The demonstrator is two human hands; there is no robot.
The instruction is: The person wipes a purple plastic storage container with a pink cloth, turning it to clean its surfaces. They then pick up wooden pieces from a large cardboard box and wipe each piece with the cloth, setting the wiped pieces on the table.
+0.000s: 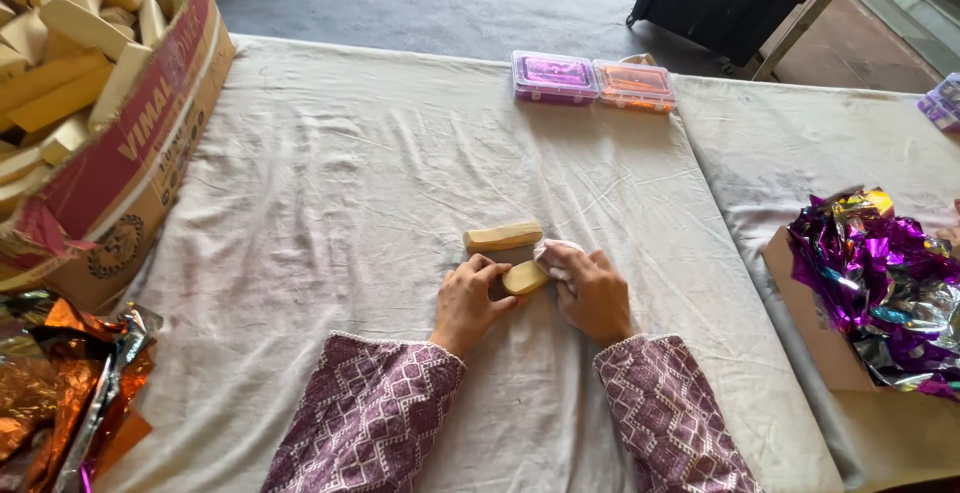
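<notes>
The small wooden block (524, 277) sits between your hands on the white cloth (340, 203), gripped at its near end by your left hand (470, 303). Your right hand (592, 293) clasps a pale rag (553, 253) against the block's other end. A second, longer block (503, 236) lies just beyond, untouched. A cardboard box of blocks (130, 133) stands far left.

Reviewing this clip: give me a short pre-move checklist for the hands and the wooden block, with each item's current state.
1. Left hand on small wooden block: ok.
2. Right hand holds white cloth against the block: ok.
3. Second wooden block lies apart on the tablecloth: ok.
4. Block's underside visible: cannot tell.
5. Cardboard box of blocks off to the left, away from the hands: ok.
</notes>
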